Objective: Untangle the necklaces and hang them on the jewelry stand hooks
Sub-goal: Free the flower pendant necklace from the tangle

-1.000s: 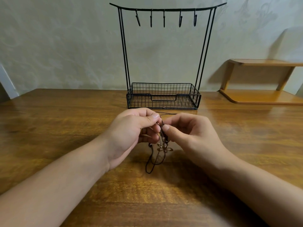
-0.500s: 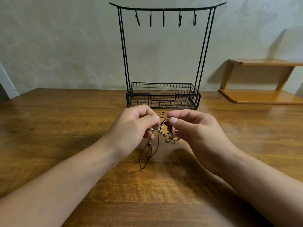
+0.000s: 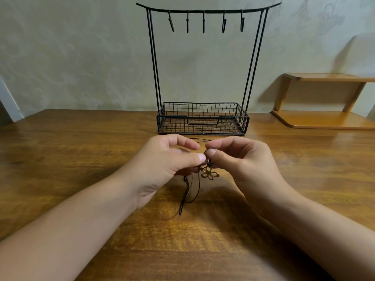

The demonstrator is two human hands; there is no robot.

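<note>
Both my left hand (image 3: 162, 167) and right hand (image 3: 241, 161) pinch the dark knotted cord necklaces (image 3: 189, 191) at centre frame; pulling apart risks tightening the knot.

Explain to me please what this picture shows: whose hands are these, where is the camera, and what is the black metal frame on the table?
There is no machine here: a person works with two bare hands. The camera sits on the person's head and looks forward and down. The left hand and the right hand pinch tangled dark cord necklaces between them; a flower pendant hangs below the grip. The black frame is a jewelry stand on the wooden table. Its five hooks on top are all empty.
</note>
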